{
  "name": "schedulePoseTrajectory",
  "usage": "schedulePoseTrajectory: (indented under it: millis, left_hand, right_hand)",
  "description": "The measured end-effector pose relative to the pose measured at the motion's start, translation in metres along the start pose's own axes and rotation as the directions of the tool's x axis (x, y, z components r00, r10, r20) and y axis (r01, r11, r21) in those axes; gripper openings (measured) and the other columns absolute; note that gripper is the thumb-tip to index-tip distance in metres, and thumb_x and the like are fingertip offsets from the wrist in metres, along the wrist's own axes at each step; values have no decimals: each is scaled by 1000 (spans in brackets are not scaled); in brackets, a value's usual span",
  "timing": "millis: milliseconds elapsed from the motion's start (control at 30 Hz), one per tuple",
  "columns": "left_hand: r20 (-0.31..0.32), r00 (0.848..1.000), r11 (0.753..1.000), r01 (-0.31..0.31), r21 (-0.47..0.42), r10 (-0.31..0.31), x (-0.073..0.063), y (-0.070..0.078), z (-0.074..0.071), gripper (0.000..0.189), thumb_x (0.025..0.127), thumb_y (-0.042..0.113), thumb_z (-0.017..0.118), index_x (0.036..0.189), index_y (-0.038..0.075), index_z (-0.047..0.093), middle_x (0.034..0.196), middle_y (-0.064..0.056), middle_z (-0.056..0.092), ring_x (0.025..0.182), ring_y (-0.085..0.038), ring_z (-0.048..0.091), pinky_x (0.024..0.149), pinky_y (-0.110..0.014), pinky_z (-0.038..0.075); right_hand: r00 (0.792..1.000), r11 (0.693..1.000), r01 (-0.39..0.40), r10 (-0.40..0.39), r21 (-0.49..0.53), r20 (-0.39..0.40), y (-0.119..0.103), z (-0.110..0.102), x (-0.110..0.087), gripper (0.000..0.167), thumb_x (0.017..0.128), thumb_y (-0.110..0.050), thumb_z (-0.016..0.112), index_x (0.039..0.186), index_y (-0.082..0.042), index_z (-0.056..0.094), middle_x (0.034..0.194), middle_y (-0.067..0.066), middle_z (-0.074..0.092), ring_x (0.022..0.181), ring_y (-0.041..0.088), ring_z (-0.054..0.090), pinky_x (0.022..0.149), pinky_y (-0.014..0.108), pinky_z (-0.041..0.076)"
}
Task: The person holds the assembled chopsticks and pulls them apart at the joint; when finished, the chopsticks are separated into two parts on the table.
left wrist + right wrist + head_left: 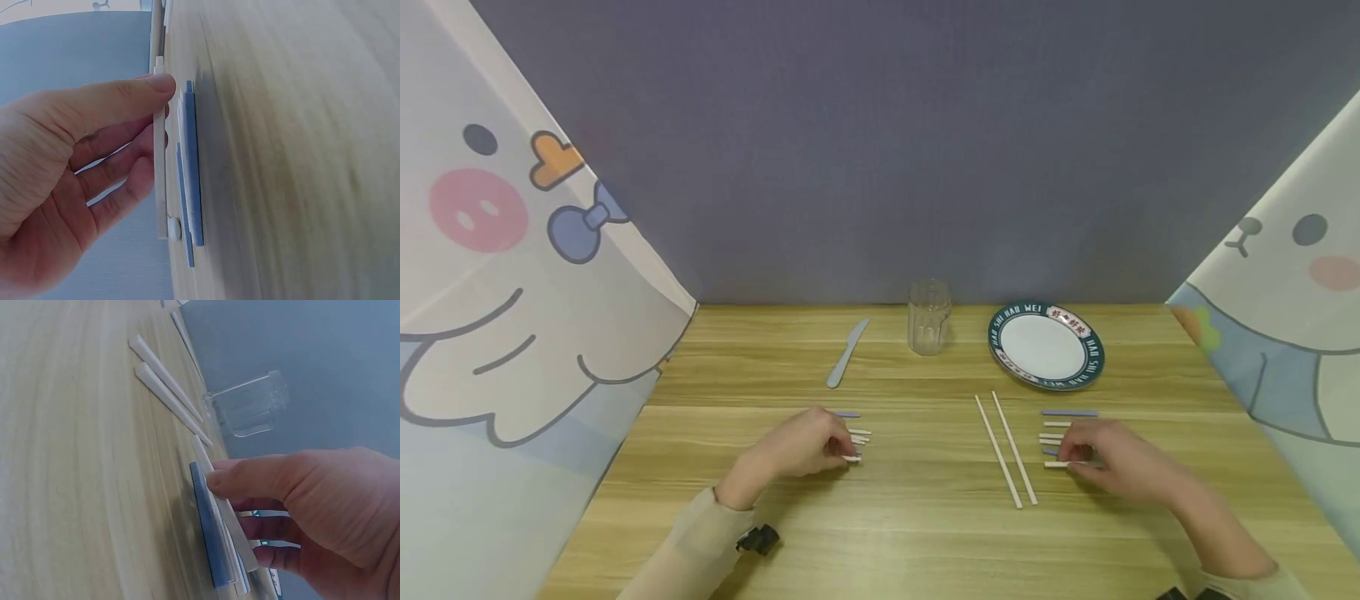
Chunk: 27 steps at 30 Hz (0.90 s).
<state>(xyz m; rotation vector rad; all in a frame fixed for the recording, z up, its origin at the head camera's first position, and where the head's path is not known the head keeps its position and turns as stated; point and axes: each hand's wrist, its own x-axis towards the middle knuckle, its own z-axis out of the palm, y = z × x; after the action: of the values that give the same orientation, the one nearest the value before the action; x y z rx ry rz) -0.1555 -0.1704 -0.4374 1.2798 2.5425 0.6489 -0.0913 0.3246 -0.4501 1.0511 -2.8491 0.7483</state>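
In the head view, my left hand (797, 446) is low over a small group of sticks left of centre. Its thumb and fingers pinch a thin white stick (160, 194), seen lengthwise in the left wrist view. Beside that lie blue sticks (193, 169) and more white ones, partly hidden. On the other side, my right hand (1123, 462) pinches another white stick (236, 528) between thumb and fingers. Under and beside it are a blue stick (210, 528) and several white sticks (1051, 437) in a rough row, their right ends covered by the hand.
Two long white chopsticks (1015, 450) lie slanted between the hands. Farther back stand a clear glass (928, 325) and, left of it, a pale knife (847, 354). A green-rimmed plate (1093, 360) sits at the back right. A grey panel (880, 167) rises behind the wooden table (910, 550).
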Motion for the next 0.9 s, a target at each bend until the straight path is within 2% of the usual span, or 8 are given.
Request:
schedulePoseTrajectory:
  millis: [133,300,633,900]
  left_hand:
    - [9,999,999,31,-13,-31,0,-3,3,9,89,7,86,93,15,83,87,8,75,75,6,60,69,-14,54]
    - [14,999,999,36,-11,-35,2,-5,4,8,90,8,85,93,15,83,88,8,75,75,6,59,69,-14,54]
    - [32,999,999,34,1,-34,3,-8,8,10,88,6,86,90,15,82,86,7,75,73,6,58,67,-13,52]
    - [38,998,999,43,-8,-42,5,-8,9,8,90,7,85,91,15,82,86,7,74,72,7,56,66,-13,52]
  right_hand:
    - [999,1000,-23,24,-12,26,2,1,-1,28,84,-3,85,92,-26,72,92,-19,67,84,-9,57,67,20,55]
    - [999,999,-39,39,-7,36,2,0,-1,27,84,-3,86,91,-25,73,90,-19,68,82,-9,57,65,21,55]
    - [994,991,-82,73,104,85,3,5,-3,24,88,-3,83,90,-24,72,85,-21,63,75,-11,50,59,19,48]
    - [996,996,-64,59,69,71,4,6,-3,28,85,-1,84,88,-26,71,83,-24,59,73,-10,50,59,18,47]
